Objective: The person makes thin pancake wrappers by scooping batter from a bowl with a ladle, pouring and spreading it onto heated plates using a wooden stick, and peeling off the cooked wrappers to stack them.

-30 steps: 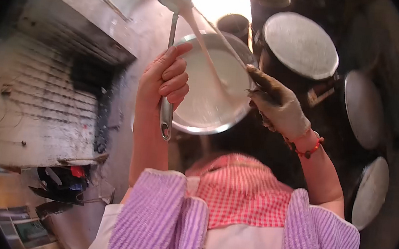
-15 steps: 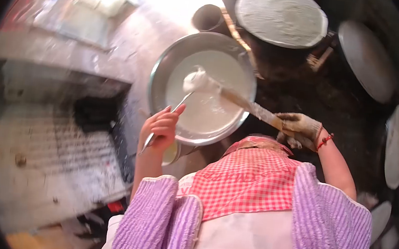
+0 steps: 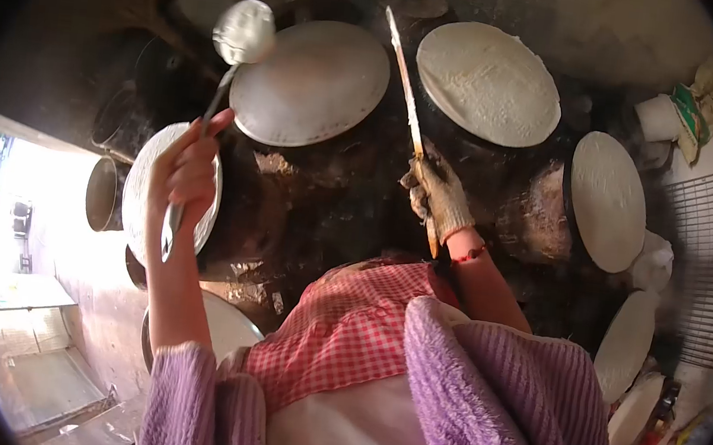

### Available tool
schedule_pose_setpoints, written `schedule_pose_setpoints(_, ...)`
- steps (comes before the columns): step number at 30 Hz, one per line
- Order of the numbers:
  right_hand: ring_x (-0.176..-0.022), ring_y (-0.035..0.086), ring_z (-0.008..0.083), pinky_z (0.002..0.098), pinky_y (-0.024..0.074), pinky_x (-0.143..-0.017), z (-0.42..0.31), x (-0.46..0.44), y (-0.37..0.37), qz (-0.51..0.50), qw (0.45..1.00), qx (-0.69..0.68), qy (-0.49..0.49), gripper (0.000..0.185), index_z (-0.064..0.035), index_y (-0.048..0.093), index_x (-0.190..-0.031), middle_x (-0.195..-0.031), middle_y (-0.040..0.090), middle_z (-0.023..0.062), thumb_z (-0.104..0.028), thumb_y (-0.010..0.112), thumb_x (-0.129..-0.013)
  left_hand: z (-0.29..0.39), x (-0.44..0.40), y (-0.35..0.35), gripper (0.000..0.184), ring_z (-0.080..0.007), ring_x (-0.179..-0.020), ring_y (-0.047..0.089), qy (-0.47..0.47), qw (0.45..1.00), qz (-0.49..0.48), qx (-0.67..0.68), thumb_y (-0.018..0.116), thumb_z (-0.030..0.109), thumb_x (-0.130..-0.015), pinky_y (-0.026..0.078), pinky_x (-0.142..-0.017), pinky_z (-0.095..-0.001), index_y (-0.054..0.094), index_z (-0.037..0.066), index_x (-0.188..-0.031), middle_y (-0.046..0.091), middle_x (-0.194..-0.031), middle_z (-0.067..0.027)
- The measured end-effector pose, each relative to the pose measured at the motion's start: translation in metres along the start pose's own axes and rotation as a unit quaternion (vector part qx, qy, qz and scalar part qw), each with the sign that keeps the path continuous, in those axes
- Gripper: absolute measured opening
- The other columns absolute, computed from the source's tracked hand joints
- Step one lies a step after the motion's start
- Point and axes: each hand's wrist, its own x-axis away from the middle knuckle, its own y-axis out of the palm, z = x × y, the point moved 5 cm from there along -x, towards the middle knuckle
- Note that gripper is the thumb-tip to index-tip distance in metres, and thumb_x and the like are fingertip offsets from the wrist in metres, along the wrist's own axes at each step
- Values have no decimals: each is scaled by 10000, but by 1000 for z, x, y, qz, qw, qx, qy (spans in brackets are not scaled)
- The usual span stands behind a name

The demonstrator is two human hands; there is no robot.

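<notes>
My bare left hand (image 3: 192,172) is closed round the handle of a metal ladle (image 3: 244,33), whose bowl is raised at the left edge of a bare round griddle (image 3: 310,83). In my right hand (image 3: 439,195), which wears a stained glove, is a long narrow wooden spatula (image 3: 406,80) coated white near its tip. The spatula points up between the bare griddle and a round griddle covered with a white layer (image 3: 488,83). Behind my left hand lies another white-covered round (image 3: 144,191).
More white-covered rounds stand at the right (image 3: 608,202) and lower right (image 3: 626,346). A wire rack (image 3: 704,259) is at the far right. The metal basin (image 3: 219,330) sits at lower left, partly behind my left arm. An empty-looking pot (image 3: 103,194) stands at the left.
The view has turned right, from the basin of white batter to the griddles. Ladle and spatula have come out of the basin and apart, each still held.
</notes>
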Motion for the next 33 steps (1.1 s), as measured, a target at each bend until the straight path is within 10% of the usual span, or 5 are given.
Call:
schedule_pose_setpoints(11, -649, 563, 40, 178, 443, -455, -45, -80, -1, -26, 964, 237, -113, 395, -126, 548, -1345, -910, 625, 8, -100, 564, -951, -25, -250, -80, 338, -107, -495, 334, 132, 905, 281, -291, 411, 307, -1022, 281, -455, -278, 445, 56, -1247, 376, -675, -4)
schedule_pose_setpoints(18, -826, 681, 271, 321, 545, -619, -16, -130, -1, 28, 861, 458, -219, 394, -78, 560, -1313, -1121, 667, 146, -169, 611, -934, -4, -277, -136, 354, -146, -512, 451, 107, 921, 280, -248, 527, 257, -982, 375, -454, -305, 506, 33, -1255, 482, -693, -28)
schedule_pose_setpoints(21, -870, 673, 344, 376, 551, -713, -12, -135, 4, 63, 751, 567, -332, 371, -78, 578, -1287, -1091, 669, 174, -213, 596, -942, 41, -271, -141, 282, -125, -509, 470, 199, 849, 302, -386, 573, 203, -963, 378, -448, -276, 575, 11, -1169, 499, -701, -19)
schedule_pose_setpoints(26, -889, 670, 342, 388, 544, -752, -16, -189, 60, 28, 810, 553, -191, 403, -92, 550, -1313, -1088, 661, 206, -251, 568, -943, 100, -220, -194, 401, -71, -513, 472, 317, 732, 379, -470, 658, 44, -886, 359, -442, -247, 542, -5, -1267, 525, -720, 5)
schedule_pose_setpoints(33, -869, 696, 278, 362, 555, -611, -46, -234, 131, -28, 854, 519, -25, 432, -128, 559, -1324, -971, 706, 180, -323, 543, -939, 79, -85, -156, 421, -70, -413, 330, 248, 913, 230, -227, 454, 244, -1009, 294, -387, -224, 447, 11, -1360, 360, -603, 25)
